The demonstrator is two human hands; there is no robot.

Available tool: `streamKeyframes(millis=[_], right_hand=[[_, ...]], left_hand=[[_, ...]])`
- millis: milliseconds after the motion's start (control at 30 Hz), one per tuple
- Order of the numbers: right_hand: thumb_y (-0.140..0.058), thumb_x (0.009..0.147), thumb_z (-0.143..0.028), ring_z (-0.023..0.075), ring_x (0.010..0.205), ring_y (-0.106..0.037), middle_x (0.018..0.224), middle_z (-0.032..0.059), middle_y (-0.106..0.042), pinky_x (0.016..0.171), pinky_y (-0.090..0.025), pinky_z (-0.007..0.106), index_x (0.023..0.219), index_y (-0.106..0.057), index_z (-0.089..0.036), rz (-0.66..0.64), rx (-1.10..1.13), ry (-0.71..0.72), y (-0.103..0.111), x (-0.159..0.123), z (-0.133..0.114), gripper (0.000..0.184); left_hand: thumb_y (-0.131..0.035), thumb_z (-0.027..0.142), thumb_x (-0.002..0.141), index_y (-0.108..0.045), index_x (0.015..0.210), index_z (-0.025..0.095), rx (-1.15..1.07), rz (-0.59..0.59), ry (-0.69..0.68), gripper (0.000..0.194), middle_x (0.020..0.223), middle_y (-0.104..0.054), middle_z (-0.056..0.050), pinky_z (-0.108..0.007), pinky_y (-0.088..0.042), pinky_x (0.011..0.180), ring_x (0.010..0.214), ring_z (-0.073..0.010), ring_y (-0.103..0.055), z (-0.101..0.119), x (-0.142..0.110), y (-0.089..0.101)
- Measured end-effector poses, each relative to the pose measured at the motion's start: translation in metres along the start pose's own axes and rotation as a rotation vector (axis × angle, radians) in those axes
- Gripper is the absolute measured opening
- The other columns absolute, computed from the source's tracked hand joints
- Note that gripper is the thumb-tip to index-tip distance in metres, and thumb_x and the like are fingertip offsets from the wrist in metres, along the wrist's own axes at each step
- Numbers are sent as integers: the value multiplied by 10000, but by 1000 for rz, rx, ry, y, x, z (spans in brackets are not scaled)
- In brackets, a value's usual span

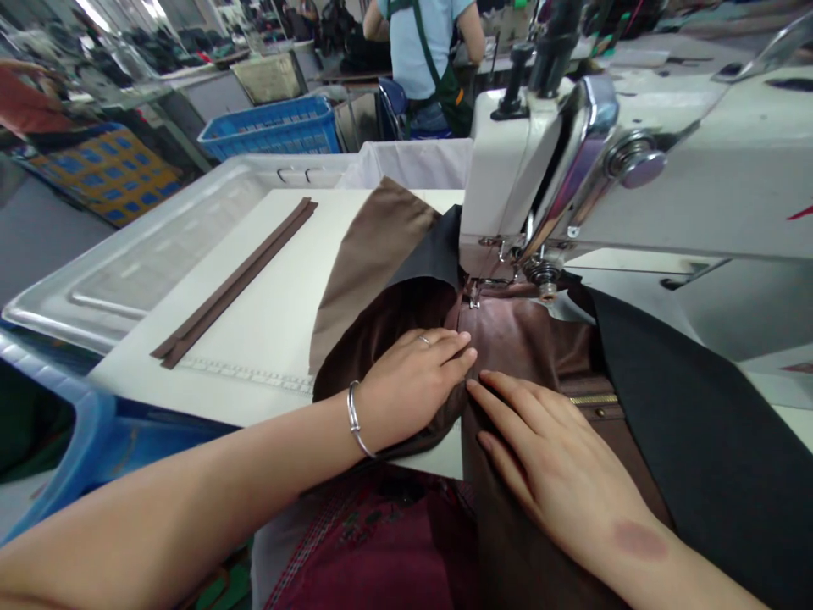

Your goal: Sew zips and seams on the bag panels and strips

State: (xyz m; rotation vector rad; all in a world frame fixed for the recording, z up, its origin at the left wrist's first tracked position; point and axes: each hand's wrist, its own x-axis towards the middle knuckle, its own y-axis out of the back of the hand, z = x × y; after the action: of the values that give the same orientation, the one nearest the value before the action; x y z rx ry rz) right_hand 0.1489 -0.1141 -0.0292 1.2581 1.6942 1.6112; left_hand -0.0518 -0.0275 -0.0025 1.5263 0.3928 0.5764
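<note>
My left hand [416,381] lies flat, fingers together, on a brown leather piece [527,339] just in front of the sewing machine's presser foot [475,292]. A bangle is on that wrist and a ring on one finger. My right hand [539,453] rests flat on the same leather, fingers stretched towards the left fingertips and almost touching them. A brass zipper [594,400] shows to the right of my right hand. Tan fabric [374,254] and black lining [699,424] are joined to the leather and spread on both sides.
The white sewing machine [635,169] fills the upper right. Two brown strips [235,284] lie on the white table [254,330] at left, beside a grey tray [152,254]. Blue crates [273,127] stand behind and at lower left. Another person in a light-blue shirt [423,51] stands at the back.
</note>
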Motion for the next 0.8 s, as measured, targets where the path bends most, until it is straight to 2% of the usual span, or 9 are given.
streamKeyframes(millis=[233, 400, 500, 600, 667, 700, 767, 800], right_hand=[[-432, 948, -294, 249, 1207, -444, 1388, 76, -455, 1011, -404, 446, 1408, -410, -182, -26, -7, 9, 0, 12, 12, 474], [-425, 957, -313, 248, 1220, -429, 1400, 80, -436, 1019, -394, 441, 1417, -394, -169, -44, -33, 24, 1, 24, 23, 484], [-413, 964, -319, 244, 1217, -429, 1400, 73, -436, 1023, -391, 437, 1418, -393, -169, -56, -49, 31, 2, 30, 28, 478], [-404, 970, -336, 239, 1235, -415, 1414, 67, -423, 1035, -383, 433, 1424, -385, -174, -56, -55, 36, 1, 33, 32, 482], [-400, 973, -337, 238, 1241, -412, 1420, 66, -420, 1035, -385, 432, 1428, -382, -178, -54, -59, 32, -1, 34, 34, 482], [-401, 973, -332, 238, 1241, -414, 1419, 66, -422, 1033, -387, 434, 1427, -385, -179, -52, -61, 29, -1, 34, 35, 479], [-407, 971, -323, 240, 1236, -423, 1408, 69, -437, 1031, -392, 439, 1417, -401, -177, -46, -66, 28, -2, 34, 36, 470], [-411, 969, -320, 242, 1237, -425, 1405, 72, -442, 1030, -394, 443, 1412, -409, -174, -39, -70, 27, -3, 34, 36, 466]], left_hand=[[-405, 230, 968, -499, 1317, 146, 17, 15, 11, 372, 1399, -485, -88, -400, -395, 1042, 1259, -237, -457, -5, 9, 0], [-405, 235, 967, -529, 1277, 121, 14, 52, 16, 352, 1314, -544, -115, -407, -414, 1028, 1218, -240, -493, -10, 23, -6], [-407, 270, 974, -509, 1303, 110, -56, 45, 32, 380, 1353, -515, -134, -410, -376, 1074, 1276, -242, -456, -19, 27, -3], [-380, 383, 984, -464, 1368, 167, -286, -102, -59, 448, 1480, -393, -101, -417, -257, 1164, 1413, -229, -284, -35, 9, 18], [-373, 512, 958, -414, 1411, 222, -477, -241, -155, 540, 1512, -342, -67, -444, -196, 1186, 1446, -232, -195, -45, -17, 37], [-414, 598, 909, -377, 1434, 223, -537, -283, -183, 646, 1519, -323, -74, -464, -185, 1186, 1449, -253, -175, -49, -32, 44], [-543, 719, 762, -300, 1471, 203, -502, -291, -175, 910, 1529, -289, -108, -524, -143, 1182, 1448, -312, -149, -53, -60, 51], [-585, 714, 734, -284, 1475, 196, -423, -258, -172, 953, 1523, -302, -119, -557, -105, 1177, 1445, -331, -149, -53, -70, 50]])
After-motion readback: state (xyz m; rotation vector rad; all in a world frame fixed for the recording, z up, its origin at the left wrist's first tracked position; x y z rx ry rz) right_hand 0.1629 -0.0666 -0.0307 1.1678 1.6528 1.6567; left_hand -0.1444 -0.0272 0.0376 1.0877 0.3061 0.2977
